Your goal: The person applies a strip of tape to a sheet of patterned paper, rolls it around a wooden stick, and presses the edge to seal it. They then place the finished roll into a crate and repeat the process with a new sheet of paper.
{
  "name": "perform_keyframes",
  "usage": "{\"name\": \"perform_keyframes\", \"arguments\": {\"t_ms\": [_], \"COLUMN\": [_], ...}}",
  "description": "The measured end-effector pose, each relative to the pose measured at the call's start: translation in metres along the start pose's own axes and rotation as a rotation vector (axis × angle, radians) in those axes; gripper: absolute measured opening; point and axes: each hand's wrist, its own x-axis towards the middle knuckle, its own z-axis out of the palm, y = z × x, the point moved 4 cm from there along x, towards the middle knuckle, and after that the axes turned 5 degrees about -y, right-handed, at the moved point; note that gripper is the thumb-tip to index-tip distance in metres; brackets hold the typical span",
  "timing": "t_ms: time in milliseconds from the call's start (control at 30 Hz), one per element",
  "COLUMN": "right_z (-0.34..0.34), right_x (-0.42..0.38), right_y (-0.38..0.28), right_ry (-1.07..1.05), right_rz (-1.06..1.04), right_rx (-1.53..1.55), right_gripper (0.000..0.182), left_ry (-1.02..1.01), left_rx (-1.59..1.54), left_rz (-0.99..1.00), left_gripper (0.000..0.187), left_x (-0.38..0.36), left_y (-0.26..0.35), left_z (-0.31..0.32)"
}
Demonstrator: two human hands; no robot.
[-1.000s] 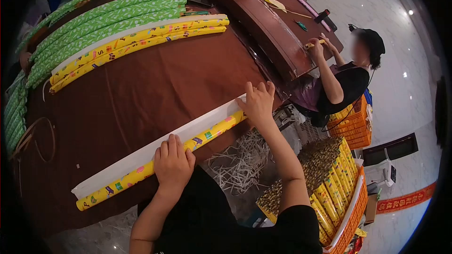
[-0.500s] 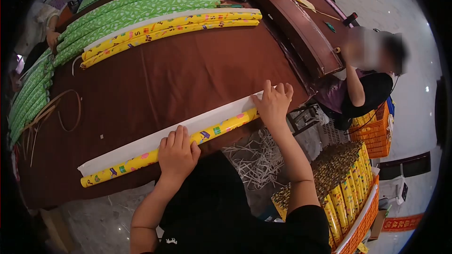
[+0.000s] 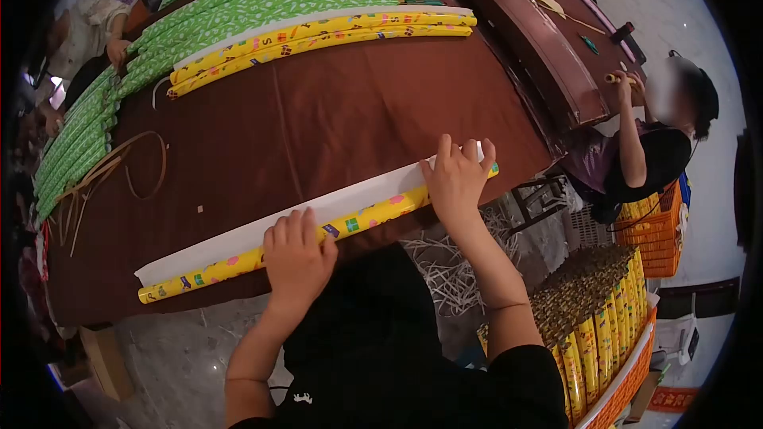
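Observation:
A long roll of yellow printed wrapping paper [image 3: 380,210] lies slanting along the near table edge, with a white paper flap [image 3: 214,248] unrolled along its far side. My left hand [image 3: 298,256] is over the middle of the roll, fingers bent across it and the thumb at its right. Near the right end, my right hand [image 3: 457,179] curves over the roll, with its fingertips on the white flap. The palms hide parts of the roll.
Yellow rolls [image 3: 322,38] and several green rolls [image 3: 262,0] lie across the table's back. Cord loops [image 3: 103,179] are at left. An orange crate [image 3: 624,381] of yellow rolls stands lower right, near paper shreds [image 3: 449,270]. A seated person [image 3: 636,143] holds a short tube; other people's hands show behind.
Most of the scene has shifted right in view. Both my hands stay on the roll, and its right end now shows beside my right hand. The person at right now shows a short tube in hand.

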Motion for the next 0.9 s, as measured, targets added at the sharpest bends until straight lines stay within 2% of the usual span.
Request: {"name": "perform_keyframes", "arguments": {"t_ms": [100,133,233,333,500,600,667,800,900], "right_z": [0.004,0.002,0.004,0.009,0.003,0.001,0.000,-0.016,-0.023], "right_x": [0.000,0.001,0.000,0.001,0.003,0.006,0.011,0.018,0.027], "right_y": [0.000,-0.002,-0.001,0.005,0.004,0.013,0.020,0.057,0.098], "right_ry": [-0.026,-0.024,0.004,-0.037,-0.043,-0.015,-0.184,-0.214,-0.279], "right_rz": [0.011,0.006,0.000,0.027,-0.001,-0.078,-0.167,-0.364,-0.282], "right_rx": [-0.016,-0.071,-0.025,-0.013,-0.019,-0.054,0.016,0.266,0.266], "right_gripper": [0.031,0.044,0.035,0.037,0.039,0.043,0.044,0.041,0.038], "left_ry": [0.025,0.028,0.065,0.025,-0.115,-0.055,-0.096,-0.076,-0.048], "left_rx": [-0.240,-0.348,-0.371,-0.421,-0.434,-0.434,-0.459,-0.376,-0.369], "left_rz": [0.101,0.137,0.179,0.215,0.238,0.212,0.202,0.203,0.188], "left_gripper": [0.040,0.037,0.031,0.028,0.031,0.035,0.036,0.037,0.038], "left_x": [0.025,0.035,0.068,0.086,0.090,0.091,0.092,0.092,0.092], "left_y": [0.038,0.054,0.094,0.112,0.104,0.105,0.107,0.108,0.108], "left_z": [0.014,0.021,0.038,0.049,0.053,0.055,0.057,0.058,0.058]}}
